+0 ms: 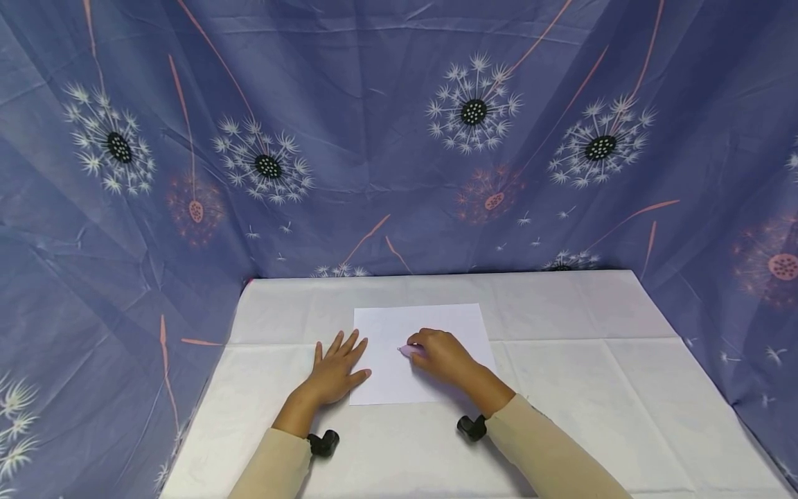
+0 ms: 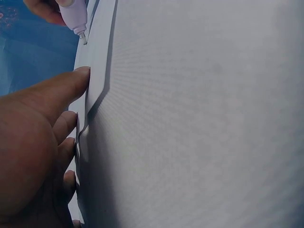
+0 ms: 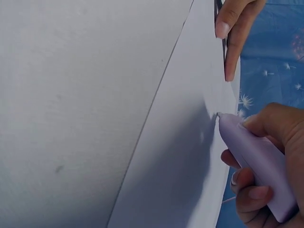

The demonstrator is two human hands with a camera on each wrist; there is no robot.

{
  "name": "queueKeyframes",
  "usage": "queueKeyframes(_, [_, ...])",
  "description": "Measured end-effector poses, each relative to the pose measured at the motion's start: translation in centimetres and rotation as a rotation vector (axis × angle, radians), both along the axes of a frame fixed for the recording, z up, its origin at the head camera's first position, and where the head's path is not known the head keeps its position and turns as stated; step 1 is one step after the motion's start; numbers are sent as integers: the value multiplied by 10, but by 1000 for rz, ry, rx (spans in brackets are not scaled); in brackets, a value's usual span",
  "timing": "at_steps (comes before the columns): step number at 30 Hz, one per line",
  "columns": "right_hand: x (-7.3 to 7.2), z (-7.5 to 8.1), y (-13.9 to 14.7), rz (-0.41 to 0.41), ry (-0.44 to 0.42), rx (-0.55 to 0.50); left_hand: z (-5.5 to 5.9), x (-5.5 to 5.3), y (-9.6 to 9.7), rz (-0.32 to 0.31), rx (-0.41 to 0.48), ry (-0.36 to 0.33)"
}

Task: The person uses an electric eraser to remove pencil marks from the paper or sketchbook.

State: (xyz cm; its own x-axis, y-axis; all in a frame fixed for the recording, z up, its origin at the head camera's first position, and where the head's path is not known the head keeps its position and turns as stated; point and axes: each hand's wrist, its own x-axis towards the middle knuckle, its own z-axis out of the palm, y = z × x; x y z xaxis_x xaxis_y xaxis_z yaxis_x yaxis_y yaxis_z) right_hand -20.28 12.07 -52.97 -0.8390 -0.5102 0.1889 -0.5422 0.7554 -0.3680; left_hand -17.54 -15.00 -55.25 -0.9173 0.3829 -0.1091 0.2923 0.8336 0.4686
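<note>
A white sheet of paper [image 1: 386, 388] lies flat on the table. My right hand [image 1: 444, 357] grips a lavender correction pen [image 1: 411, 350] over the middle of the sheet. In the right wrist view, the thumb and curled fingers wrap the body of the correction pen [image 3: 259, 164], and its narrow metal tip is at the paper's surface. My left hand [image 1: 333, 374] rests with spread, straight fingers at the sheet's left edge. The thumb of the left hand [image 2: 28, 142] touches the paper in the left wrist view. Any mark under the tip is too small to tell.
A white cloth with fold creases covers the table [image 1: 580, 402]. Behind and beside it hangs a blue curtain [image 1: 374, 138] printed with dandelions. A black wrist camera [image 1: 323, 443] sits on the left wrist, another black camera [image 1: 472, 428] on the right.
</note>
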Motion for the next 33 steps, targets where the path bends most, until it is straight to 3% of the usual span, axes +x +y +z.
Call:
queueKeyframes(8, [-2, 0, 1, -6, -21, 1, 1, 0, 0, -4, 1, -5])
queueKeyframes(33, [-8, -2, 4, -36, 45, -1, 2, 1, 0, 1, 8, 4])
